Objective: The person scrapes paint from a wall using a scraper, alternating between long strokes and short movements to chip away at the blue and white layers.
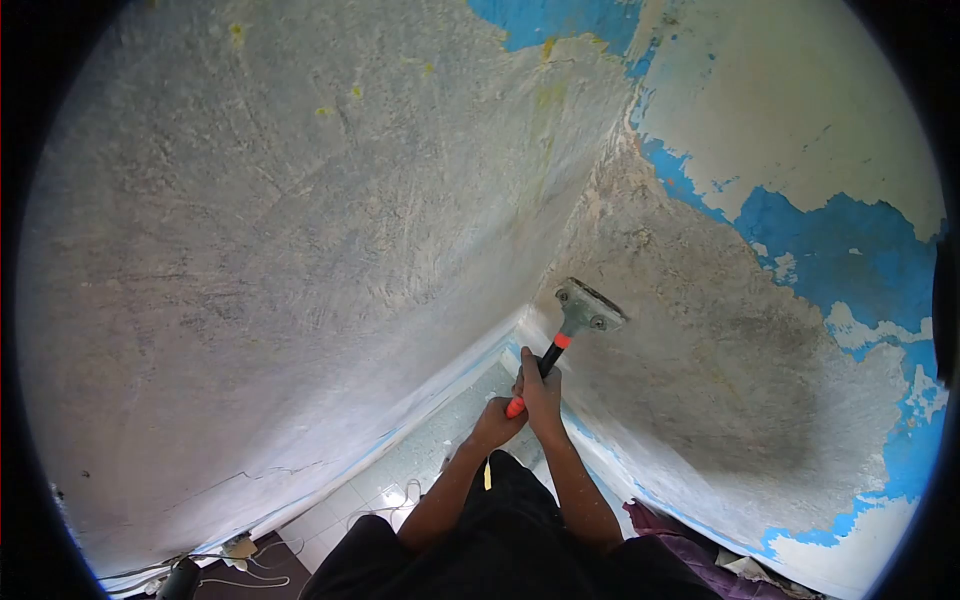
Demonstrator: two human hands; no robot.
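Both my hands grip a long-handled scraper (578, 318) with a wide grey metal head and a black and orange handle. My left hand (495, 425) is closed around the orange lower end of the handle. Higher up, my right hand (541, 392) wraps the black part, with one finger stretched along it. The scraper's blade edge lies at the right wall (690, 350), close to the corner. That wall is bare and rough here, with peeling blue paint (840, 245) and whitish patches above and to the right.
A scraped grey wall (270, 230) rises on the left and meets the right wall in a corner. Light floor tiles (345, 505) show below, with a pale cable. At the lower left are wires and a dark object (180, 578). Purple cloth (690, 555) lies at the lower right.
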